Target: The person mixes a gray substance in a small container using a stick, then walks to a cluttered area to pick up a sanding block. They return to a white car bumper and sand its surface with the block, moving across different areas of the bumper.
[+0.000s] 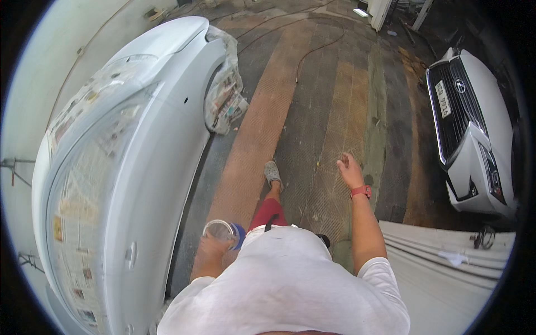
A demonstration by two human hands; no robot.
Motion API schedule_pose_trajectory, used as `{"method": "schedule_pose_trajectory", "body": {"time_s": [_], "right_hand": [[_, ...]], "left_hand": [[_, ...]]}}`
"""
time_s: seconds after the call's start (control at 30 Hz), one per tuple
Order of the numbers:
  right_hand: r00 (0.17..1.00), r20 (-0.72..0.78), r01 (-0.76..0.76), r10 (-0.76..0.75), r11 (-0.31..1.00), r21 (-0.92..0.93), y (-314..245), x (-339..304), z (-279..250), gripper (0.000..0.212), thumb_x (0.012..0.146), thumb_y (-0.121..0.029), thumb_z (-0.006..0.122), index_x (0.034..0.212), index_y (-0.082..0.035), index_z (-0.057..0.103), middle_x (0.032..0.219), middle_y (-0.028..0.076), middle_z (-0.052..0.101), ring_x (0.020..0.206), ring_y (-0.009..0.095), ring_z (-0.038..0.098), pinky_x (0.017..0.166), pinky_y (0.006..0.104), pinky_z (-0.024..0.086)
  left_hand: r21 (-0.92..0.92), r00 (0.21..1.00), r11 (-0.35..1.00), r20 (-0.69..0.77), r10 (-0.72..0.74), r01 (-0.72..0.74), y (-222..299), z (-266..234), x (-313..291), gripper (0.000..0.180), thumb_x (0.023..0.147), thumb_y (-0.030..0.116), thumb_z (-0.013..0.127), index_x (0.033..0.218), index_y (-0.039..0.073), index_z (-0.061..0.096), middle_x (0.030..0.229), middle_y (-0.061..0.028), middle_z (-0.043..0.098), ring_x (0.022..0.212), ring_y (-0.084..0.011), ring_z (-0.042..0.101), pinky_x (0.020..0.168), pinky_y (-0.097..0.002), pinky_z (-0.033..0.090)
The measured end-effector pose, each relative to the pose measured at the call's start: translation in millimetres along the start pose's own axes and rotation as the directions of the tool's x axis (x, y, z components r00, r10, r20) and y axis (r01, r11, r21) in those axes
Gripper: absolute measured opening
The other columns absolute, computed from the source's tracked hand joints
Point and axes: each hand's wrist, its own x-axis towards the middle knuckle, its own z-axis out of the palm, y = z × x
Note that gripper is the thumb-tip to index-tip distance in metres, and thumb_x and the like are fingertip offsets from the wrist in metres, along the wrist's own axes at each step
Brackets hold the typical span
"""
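At my left side, my left hand (pixel 211 247) is closed on a round container (pixel 240 237) with a pale rim and a blue side. Its inside looks clear or greyish, and my fingers cover part of it. My right hand (pixel 349 170) is held out in front of me, fingers curled in, a red watch on the wrist. Whatever those fingers may hold is hidden. Left of me stands a white car body (pixel 151 151), its windows masked with plastic film and newspaper (pixel 89 201). More masking (pixel 226 100) hangs over its wheel.
A white car (pixel 488 106) with a black grille faces in from the right. A hose (pixel 301 62) trails over the patterned floor (pixel 324 111) ahead. At lower right are a pale panel (pixel 441 290) and cables (pixel 419 251). One foot in a grey clog (pixel 272 173) is forward.
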Motion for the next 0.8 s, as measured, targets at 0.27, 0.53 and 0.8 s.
{"method": "schedule_pose_trajectory", "body": {"time_s": [0.27, 0.53, 0.8], "right_hand": [[0.822, 0.071, -0.413, 0.565, 0.677, -0.609, 205.5, 148.8, 10.0, 0.056, 0.104, -0.031, 0.067, 0.152, -0.004, 0.058, 0.157, 0.022, 0.059, 0.151, 0.036, 0.052, 0.119, 0.0518, 0.046], [0.517, 0.289, -0.649, 0.805, 0.59, -0.481, 36.1, 248.9, -4.7, 0.061, 0.106, -0.037, 0.066, 0.156, -0.004, 0.054, 0.159, 0.014, 0.056, 0.144, 0.033, 0.052, 0.121, 0.0489, 0.042], [0.493, 0.268, -0.723, 0.827, 0.561, -0.402, -23.7, 612.4, -38.7, 0.073, 0.105, -0.042, 0.068, 0.166, -0.009, 0.043, 0.172, 0.014, 0.042, 0.158, 0.034, 0.038, 0.13, 0.0488, 0.031]], "left_hand": [[-0.046, 0.987, 0.992, 0.109, 0.12, -0.115, 292.7, -50.3, 189.7, 0.142, 0.057, 0.066, 0.097, 0.169, 0.015, 0.027, 0.164, -0.0321, 0.036, 0.155, -0.0499, 0.037, 0.124, -0.0589, 0.039], [-0.033, 0.995, 0.996, -0.068, 0.078, -0.081, 517.9, -195.8, 339.8, 0.136, 0.052, 0.056, 0.102, 0.164, 0.02, 0.034, 0.161, -0.0313, 0.039, 0.151, -0.0507, 0.041, 0.12, -0.0609, 0.042], [-0.099, 0.924, 0.952, -0.289, 0.251, -0.29, 800.5, -303.6, 494.1, 0.136, 0.053, 0.05, 0.104, 0.165, 0.021, 0.033, 0.161, -0.0332, 0.039, 0.149, -0.0524, 0.042, 0.119, -0.063, 0.041]]}}
